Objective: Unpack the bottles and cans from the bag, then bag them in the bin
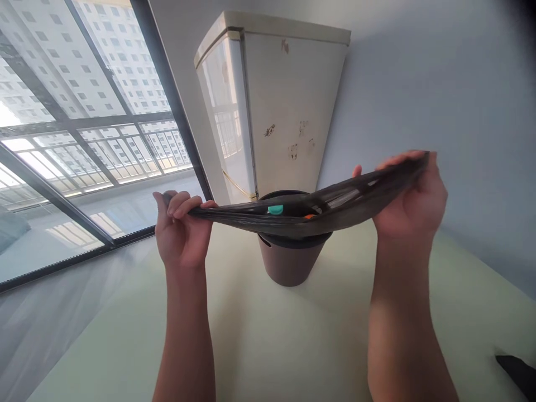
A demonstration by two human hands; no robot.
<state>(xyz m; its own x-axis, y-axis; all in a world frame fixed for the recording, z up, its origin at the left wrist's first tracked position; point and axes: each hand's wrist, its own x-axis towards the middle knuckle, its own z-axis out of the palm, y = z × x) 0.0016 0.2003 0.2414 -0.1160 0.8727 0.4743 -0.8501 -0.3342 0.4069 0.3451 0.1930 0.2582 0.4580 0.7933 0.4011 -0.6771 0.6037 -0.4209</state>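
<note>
A dark, thin plastic bag (268, 224) is stretched sideways between my two hands. At the left, my left hand (184, 226) is closed on one gathered end. My right hand (412, 198), held higher, grips the opposite end, its fingers partly behind the plastic. The bag's mouth gapes a little in the middle, where a turquoise item (275, 210) and a bit of something orange (310, 217) show; I cannot make out what they are. Right behind and below hangs the view of a brown bin (288, 265) with a black rim, partly covered by the bag.
A worn white refrigerator (293, 100) stands behind the bin, against a pale wall (419, 100). On the left are dark-framed glass doors (71, 123) with a railing outside. The floor (288, 340) is pale green. A dark object (517, 374) pokes in at lower right.
</note>
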